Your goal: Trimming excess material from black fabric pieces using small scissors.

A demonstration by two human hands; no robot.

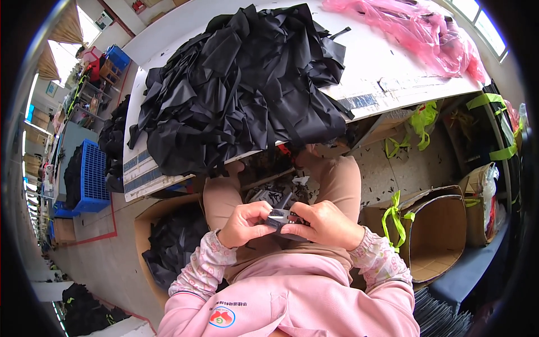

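Note:
Above my lap, both hands meet at a small black and grey piece [278,217] whose exact kind I cannot make out. My left hand [246,223] pinches its left side between thumb and fingers. On the opposite side, my right hand [327,224] grips it the same way, thumb lying across the front. A narrow dark strip sticks up from between the fingertips. Beyond my knees, a large heap of black fabric pieces [247,84] covers much of the white table [382,67] and hangs over its near edge.
Pink plastic sheeting [415,36] lies at the table's far right. A cardboard box [145,224] of black fabric stands left of my legs. To the right is another cardboard box [438,241] beside a yellow-green ribbon [395,219]. A blue crate [94,174] sits farther left.

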